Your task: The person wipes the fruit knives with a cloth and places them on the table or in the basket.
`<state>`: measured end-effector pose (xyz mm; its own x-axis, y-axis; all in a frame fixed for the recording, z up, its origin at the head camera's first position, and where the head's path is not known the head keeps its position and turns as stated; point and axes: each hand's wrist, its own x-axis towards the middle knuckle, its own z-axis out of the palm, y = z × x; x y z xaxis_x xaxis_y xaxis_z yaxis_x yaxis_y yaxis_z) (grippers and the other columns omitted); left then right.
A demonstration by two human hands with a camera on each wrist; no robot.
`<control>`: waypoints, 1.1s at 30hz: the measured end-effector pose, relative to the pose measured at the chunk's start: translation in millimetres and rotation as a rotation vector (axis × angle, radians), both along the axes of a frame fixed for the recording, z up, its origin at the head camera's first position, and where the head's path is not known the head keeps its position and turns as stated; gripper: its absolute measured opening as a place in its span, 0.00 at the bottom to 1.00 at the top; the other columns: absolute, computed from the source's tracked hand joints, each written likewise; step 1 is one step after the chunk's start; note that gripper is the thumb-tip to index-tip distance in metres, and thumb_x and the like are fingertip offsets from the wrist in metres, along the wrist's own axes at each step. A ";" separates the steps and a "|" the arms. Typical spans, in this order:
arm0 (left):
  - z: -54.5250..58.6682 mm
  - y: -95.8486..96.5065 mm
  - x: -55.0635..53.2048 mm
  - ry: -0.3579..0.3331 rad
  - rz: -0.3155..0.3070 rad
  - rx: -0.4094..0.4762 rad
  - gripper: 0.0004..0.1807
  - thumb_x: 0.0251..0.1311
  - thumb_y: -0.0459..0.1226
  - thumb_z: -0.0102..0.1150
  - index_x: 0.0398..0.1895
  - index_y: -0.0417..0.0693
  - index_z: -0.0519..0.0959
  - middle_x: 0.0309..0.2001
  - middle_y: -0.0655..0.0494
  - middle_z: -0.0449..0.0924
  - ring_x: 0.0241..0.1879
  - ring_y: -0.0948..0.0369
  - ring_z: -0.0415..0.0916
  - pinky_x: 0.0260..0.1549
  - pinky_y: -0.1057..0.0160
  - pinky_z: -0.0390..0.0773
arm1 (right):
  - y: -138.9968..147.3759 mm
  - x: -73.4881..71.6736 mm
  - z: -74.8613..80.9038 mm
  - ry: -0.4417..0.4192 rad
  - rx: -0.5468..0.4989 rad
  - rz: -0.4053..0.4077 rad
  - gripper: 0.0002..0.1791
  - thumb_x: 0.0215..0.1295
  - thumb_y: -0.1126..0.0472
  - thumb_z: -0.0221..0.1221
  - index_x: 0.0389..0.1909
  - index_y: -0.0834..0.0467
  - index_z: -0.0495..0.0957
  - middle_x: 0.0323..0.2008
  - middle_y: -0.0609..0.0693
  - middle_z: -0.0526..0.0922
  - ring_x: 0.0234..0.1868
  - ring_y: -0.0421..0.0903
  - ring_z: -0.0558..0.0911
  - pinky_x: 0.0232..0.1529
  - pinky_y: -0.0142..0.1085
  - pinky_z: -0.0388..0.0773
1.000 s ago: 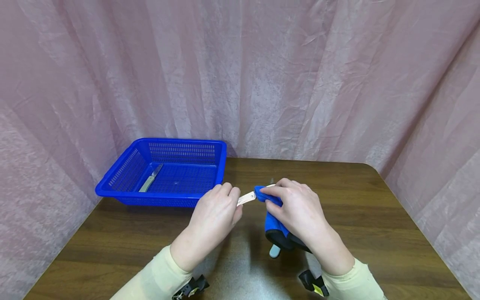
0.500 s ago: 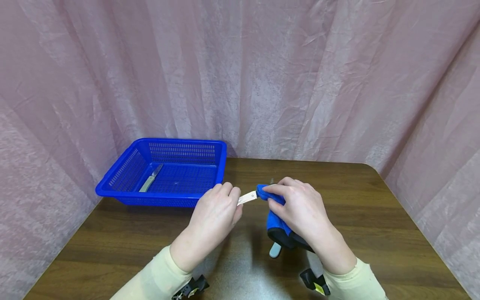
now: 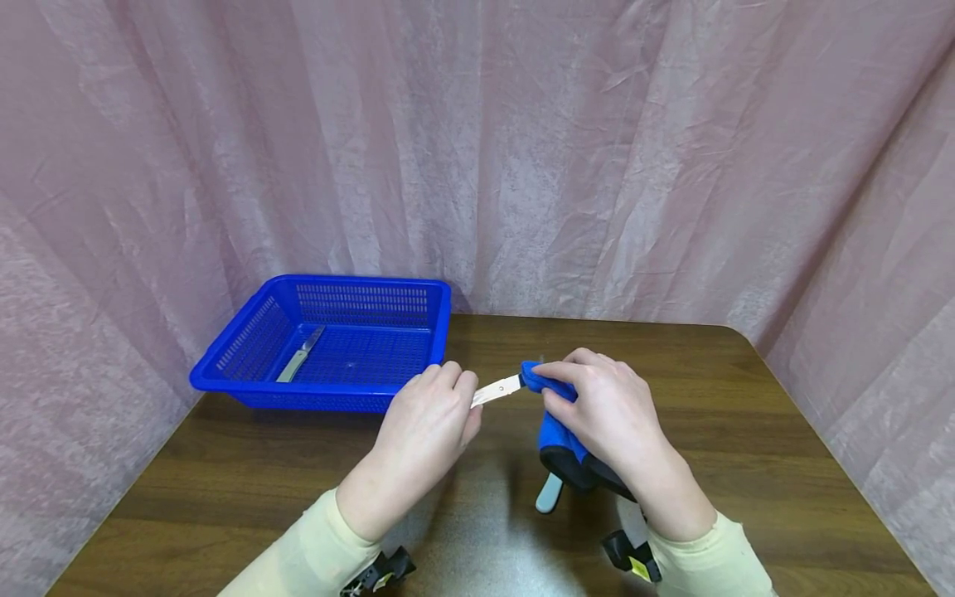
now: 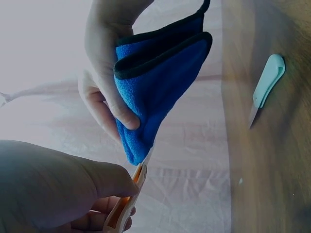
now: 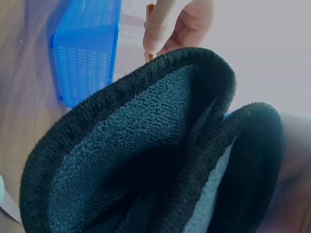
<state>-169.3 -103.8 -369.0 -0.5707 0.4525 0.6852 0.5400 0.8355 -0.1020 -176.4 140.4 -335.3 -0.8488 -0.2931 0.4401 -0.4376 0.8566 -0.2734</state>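
Note:
My left hand (image 3: 427, 427) grips the cream handle of a small knife (image 3: 498, 390) that points up to the right. Orange shows inside the handle's slot in the left wrist view. With thumb and fingers, my right hand (image 3: 608, 406) pinches a folded blue cloth (image 4: 160, 90) with black edging around the knife's blade. A short bit of bare metal shows beside the cloth there; the rest of the blade is hidden in the folds. Under the cloth, a second knife with a pale green handle (image 4: 268, 80) lies unfolded on the table.
At the back left stands a blue plastic basket (image 3: 321, 387), close beyond my left hand. Inside it lies another knife (image 3: 294, 365) with a pale handle. Pink curtains (image 3: 477, 166) hang behind the wooden table (image 3: 731, 431).
My right hand and the cloth have slid to the right and slightly up, away from my left hand, so more of the knife shows. The left hand has hardly moved.

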 end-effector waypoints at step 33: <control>1.5 0.6 0.4 0.020 -0.007 0.008 0.17 0.53 0.36 0.82 0.31 0.43 0.78 0.28 0.52 0.73 0.25 0.50 0.74 0.23 0.56 0.74 | 19.6 -8.1 6.2 -0.044 -0.003 -0.112 0.18 0.69 0.58 0.68 0.57 0.45 0.93 0.46 0.51 0.90 0.37 0.53 0.84 0.31 0.48 0.79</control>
<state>-169.0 -103.2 -367.4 -0.5539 0.4511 0.6998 0.5440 0.8324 -0.1061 -184.5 160.1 -329.1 -0.8947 -0.1938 0.4024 -0.3264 0.8987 -0.2929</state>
